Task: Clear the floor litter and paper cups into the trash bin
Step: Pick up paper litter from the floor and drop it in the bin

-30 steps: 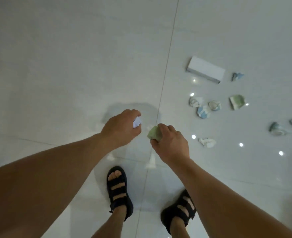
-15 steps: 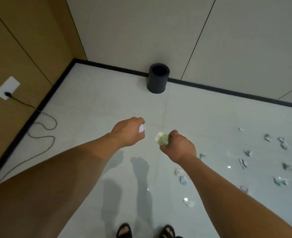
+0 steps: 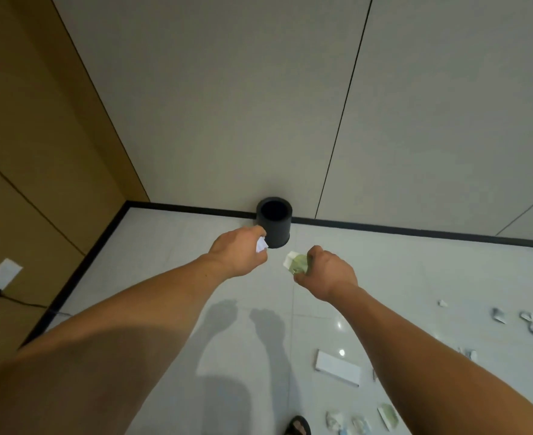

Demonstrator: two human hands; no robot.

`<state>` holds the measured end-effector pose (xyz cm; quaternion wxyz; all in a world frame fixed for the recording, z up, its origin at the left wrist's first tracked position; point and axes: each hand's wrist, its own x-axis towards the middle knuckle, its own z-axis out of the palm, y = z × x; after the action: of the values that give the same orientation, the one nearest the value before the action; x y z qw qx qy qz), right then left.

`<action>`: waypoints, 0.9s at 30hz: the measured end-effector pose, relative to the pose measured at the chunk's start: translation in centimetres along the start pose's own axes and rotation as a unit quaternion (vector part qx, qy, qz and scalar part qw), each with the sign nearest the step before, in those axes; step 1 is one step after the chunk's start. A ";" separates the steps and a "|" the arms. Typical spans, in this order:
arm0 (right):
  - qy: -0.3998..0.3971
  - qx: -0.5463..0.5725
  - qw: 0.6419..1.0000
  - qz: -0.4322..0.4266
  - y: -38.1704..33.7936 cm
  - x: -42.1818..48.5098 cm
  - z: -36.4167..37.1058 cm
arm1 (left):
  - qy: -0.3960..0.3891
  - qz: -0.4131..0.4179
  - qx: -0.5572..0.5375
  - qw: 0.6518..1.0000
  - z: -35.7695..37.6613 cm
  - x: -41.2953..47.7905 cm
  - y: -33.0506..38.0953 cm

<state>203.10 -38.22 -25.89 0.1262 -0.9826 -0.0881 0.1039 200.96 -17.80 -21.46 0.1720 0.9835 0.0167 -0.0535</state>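
L hand (image 3: 238,252) w/ white scrap (image 3: 261,245), R hand (image 3: 329,273) w/ green wad (image 3: 298,262), bin (image 3: 273,221)

Black trash bin (image 3: 273,227), green crumpled cup (image 3: 299,264), white scrap (image 3: 261,244)

Black cylindrical trash bin (image 3: 273,226) stands upright, mouth open, at the far edge of the pale tiled floor (image 3: 165,262). White crumpled paper scrap (image 3: 261,245) is pinched in the left hand (image 3: 237,252), just in front of the bin. Green-and-white crushed paper cup (image 3: 296,262) is gripped in the right hand (image 3: 331,273). A flat white rectangular box (image 3: 337,367) and more crushed cups (image 3: 388,417) lie scattered lower right.

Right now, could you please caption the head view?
Left hand holds white scrap, right hand green scrap, before the bin; litter dots the floor.
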 end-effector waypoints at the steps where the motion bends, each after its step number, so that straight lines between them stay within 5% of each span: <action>1: 0.002 0.002 1.000 -0.001 0.3 1.7 -0.8 | 0.004 -0.001 0.000 1.000 -0.5 1.7 0.2; 13: -0.004 0.000 1.000 -0.005 -1.9 24.3 -3.5 | -0.018 0.002 -0.026 0.999 -2.1 23.3 -5.7; 27: -0.042 0.057 0.994 0.083 -2.4 50.3 -1.3 | -0.125 0.054 -0.010 0.991 -0.6 53.6 -12.0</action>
<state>251.49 -26.20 -33.16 0.1692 -0.9725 -0.0052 0.1601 253.70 -5.52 -30.89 0.1851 0.9669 -0.0574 -0.1662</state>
